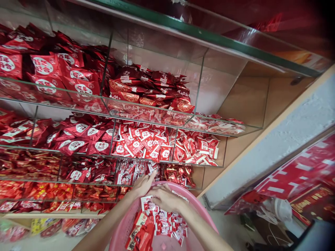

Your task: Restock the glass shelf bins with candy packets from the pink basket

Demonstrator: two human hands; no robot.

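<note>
A pink plastic basin (206, 212) stands below me, against the front of the shelves. Inside it lie small red-and-white candy packets (167, 223) and larger red-orange packets (141, 230). My left hand (143, 184) is at the basin's far rim, fingers stretched towards the lower shelf, with nothing seen in it. Over the basin, my right hand (166, 198) reaches leftward with its fingers apart and slightly bent. They lie just above or on a white-and-red packet (147, 204); whether they touch it is unclear. The two hands are close together.
Glass shelves (157, 120) with upright dividers hold many red candy packets (146, 141) in compartments. A thick glass edge (199, 33) runs overhead. To the right are a wall (261, 157), red printed sheets (300, 167) and a white plastic cup (282, 209). Bagged goods (78, 225) lie low at left.
</note>
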